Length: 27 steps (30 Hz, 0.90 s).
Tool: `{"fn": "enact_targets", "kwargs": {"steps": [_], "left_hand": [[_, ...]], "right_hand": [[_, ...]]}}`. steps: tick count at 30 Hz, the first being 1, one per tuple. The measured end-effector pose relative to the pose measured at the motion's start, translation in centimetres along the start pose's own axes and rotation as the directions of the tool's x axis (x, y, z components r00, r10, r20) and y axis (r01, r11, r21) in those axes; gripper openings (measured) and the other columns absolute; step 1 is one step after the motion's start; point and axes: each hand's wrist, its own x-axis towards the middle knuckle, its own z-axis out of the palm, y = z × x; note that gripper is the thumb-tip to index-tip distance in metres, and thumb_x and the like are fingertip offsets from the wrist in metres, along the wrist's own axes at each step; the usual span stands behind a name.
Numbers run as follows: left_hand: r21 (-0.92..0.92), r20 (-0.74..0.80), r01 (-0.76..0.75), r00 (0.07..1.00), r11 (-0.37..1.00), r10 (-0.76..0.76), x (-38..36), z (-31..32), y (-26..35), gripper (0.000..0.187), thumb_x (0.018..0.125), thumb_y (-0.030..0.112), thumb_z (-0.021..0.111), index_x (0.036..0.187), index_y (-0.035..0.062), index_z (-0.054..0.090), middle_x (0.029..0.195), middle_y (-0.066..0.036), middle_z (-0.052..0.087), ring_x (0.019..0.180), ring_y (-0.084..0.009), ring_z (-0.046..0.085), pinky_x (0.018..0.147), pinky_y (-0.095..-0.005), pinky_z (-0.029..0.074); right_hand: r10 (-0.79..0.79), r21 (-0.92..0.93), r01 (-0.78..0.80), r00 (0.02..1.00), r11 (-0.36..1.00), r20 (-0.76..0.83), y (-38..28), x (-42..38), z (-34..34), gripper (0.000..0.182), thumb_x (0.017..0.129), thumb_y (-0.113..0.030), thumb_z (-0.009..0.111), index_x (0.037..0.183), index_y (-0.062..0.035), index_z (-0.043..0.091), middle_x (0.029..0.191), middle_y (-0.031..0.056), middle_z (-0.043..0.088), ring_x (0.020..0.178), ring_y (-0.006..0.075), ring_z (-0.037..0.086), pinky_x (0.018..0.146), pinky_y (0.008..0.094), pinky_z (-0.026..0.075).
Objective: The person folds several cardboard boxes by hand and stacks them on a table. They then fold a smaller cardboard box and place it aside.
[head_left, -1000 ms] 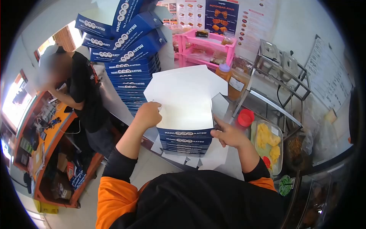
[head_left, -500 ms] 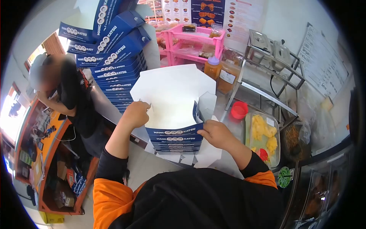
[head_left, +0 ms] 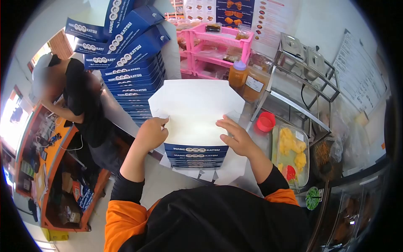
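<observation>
In the middle stands a cardboard food box (head_left: 195, 97) with a white inside and its lid raised at the back. It sits on a stack of blue printed boxes (head_left: 196, 157). My left hand (head_left: 152, 134) is closed at the left side of the top box, thumb and forefinger pinching its side wall. On the opposite side, my right hand (head_left: 238, 136) is open, fingers stretched over the right side wall. Nothing lies inside the box.
A tall leaning pile of blue boxes (head_left: 133, 77) rises at back left. Pink baskets (head_left: 220, 35), a sauce bottle (head_left: 237, 75), a red cup (head_left: 265, 121) and a tray with yellow food (head_left: 290, 153) line the counter. Another person (head_left: 79, 96) stands left, by an orange desk.
The right side panel, which stood bent upward, is now in line with the box side. My right hand has moved from the front right corner up onto that side, its fingers opened.
</observation>
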Motion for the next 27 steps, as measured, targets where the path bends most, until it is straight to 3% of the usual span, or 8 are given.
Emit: {"fn": "enact_targets", "kwargs": {"steps": [12, 15, 17, 19, 21, 22, 25, 27], "left_hand": [[-0.184, -0.034, -0.026, 0.999, 0.982, 0.020, -1.4, 1.3, -1.1, 0.038, 0.071, 0.007, 0.048, 0.107, -0.0012, 0.058, 0.093, -0.021, 0.058, 0.087, -0.0361, 0.054, 0.078, -0.0383, 0.044], [-0.154, -0.074, -0.107, 0.993, 0.982, 0.096, -0.9, 2.0, -2.0, 0.037, 0.072, 0.009, 0.049, 0.107, -0.0001, 0.058, 0.088, -0.022, 0.057, 0.079, -0.0342, 0.055, 0.071, -0.0364, 0.043], [-0.094, -0.051, -0.109, 0.993, 0.990, 0.104, -0.6, 2.4, -2.5, 0.037, 0.072, 0.013, 0.054, 0.106, 0.0010, 0.058, 0.090, -0.021, 0.058, 0.083, -0.0365, 0.054, 0.075, -0.0378, 0.044], [-0.022, -0.105, -0.185, 0.978, 0.983, 0.181, -0.4, 2.6, -3.4, 0.036, 0.072, 0.018, 0.059, 0.105, 0.0022, 0.060, 0.088, -0.018, 0.059, 0.080, -0.0329, 0.057, 0.073, -0.0358, 0.045], [-0.097, -0.079, -0.116, 0.991, 0.988, 0.109, -0.8, -0.2, -1.5, 0.037, 0.074, 0.028, 0.060, 0.103, 0.0057, 0.061, 0.093, -0.016, 0.059, 0.081, -0.0318, 0.058, 0.074, -0.0382, 0.046], [-0.187, -0.138, -0.093, 0.988, 0.978, 0.068, -1.0, -2.4, 0.0, 0.033, 0.072, 0.027, 0.065, 0.099, 0.0075, 0.063, 0.089, -0.011, 0.061, 0.072, -0.0252, 0.060, 0.067, -0.0335, 0.047], [-0.164, -0.605, -0.331, 0.778, 0.929, 0.170, -0.7, -9.4, 1.6, 0.027, 0.069, 0.020, 0.069, 0.092, 0.0072, 0.064, 0.081, -0.009, 0.062, 0.065, -0.0188, 0.059, 0.059, -0.0283, 0.046], [0.118, -0.859, -0.453, 0.400, 0.884, 0.319, 0.9, -15.8, 1.0, 0.018, 0.066, 0.014, 0.070, 0.081, 0.0052, 0.064, 0.076, -0.008, 0.063, 0.062, -0.0162, 0.058, 0.055, -0.0263, 0.045]], "right_hand": [[0.042, 0.008, -0.042, 0.999, 0.999, -0.028, 0.4, -0.5, 0.9, 0.039, 0.078, -0.021, 0.057, 0.112, -0.0015, 0.054, 0.120, 0.0167, 0.049, 0.124, 0.0320, 0.035, 0.100, 0.0372, 0.030], [0.069, 0.005, -0.069, 0.997, 0.998, -0.025, 0.5, -0.5, 0.8, 0.040, 0.078, -0.021, 0.058, 0.113, -0.0022, 0.054, 0.122, 0.0164, 0.049, 0.125, 0.0317, 0.034, 0.100, 0.0368, 0.030], [0.078, 0.006, -0.078, 0.997, 0.997, -0.022, 0.1, -0.5, 0.6, 0.040, 0.078, -0.021, 0.059, 0.113, -0.0026, 0.054, 0.122, 0.0162, 0.049, 0.125, 0.0317, 0.034, 0.100, 0.0367, 0.030], [0.028, 0.048, -0.025, 0.998, 0.999, -0.058, 0.8, -0.6, 1.0, 0.044, 0.080, -0.031, 0.057, 0.113, -0.0028, 0.054, 0.123, 0.0159, 0.049, 0.125, 0.0326, 0.033, 0.100, 0.0383, 0.029], [-0.084, 0.045, 0.090, 0.988, 0.995, -0.128, 0.9, -0.9, 1.4, 0.052, 0.080, -0.044, 0.053, 0.113, -0.0033, 0.055, 0.122, 0.0157, 0.049, 0.123, 0.0339, 0.035, 0.100, 0.0408, 0.028], [-0.113, 0.021, 0.119, 0.977, 0.993, -0.182, 0.6, -1.1, 1.6, 0.057, 0.080, -0.051, 0.050, 0.111, -0.0032, 0.056, 0.120, 0.0155, 0.050, 0.121, 0.0338, 0.037, 0.099, 0.0415, 0.029], [-0.121, 0.015, 0.132, 0.941, 0.991, -0.317, -0.7, -1.6, 1.7, 0.064, 0.078, -0.059, 0.046, 0.105, -0.0027, 0.059, 0.116, 0.0150, 0.053, 0.116, 0.0328, 0.042, 0.097, 0.0417, 0.030], [-0.094, 0.028, 0.113, 0.919, 0.993, -0.384, -1.4, -1.9, 1.5, 0.065, 0.078, -0.061, 0.046, 0.102, -0.0021, 0.060, 0.113, 0.0146, 0.055, 0.114, 0.0322, 0.044, 0.096, 0.0413, 0.031]]}}
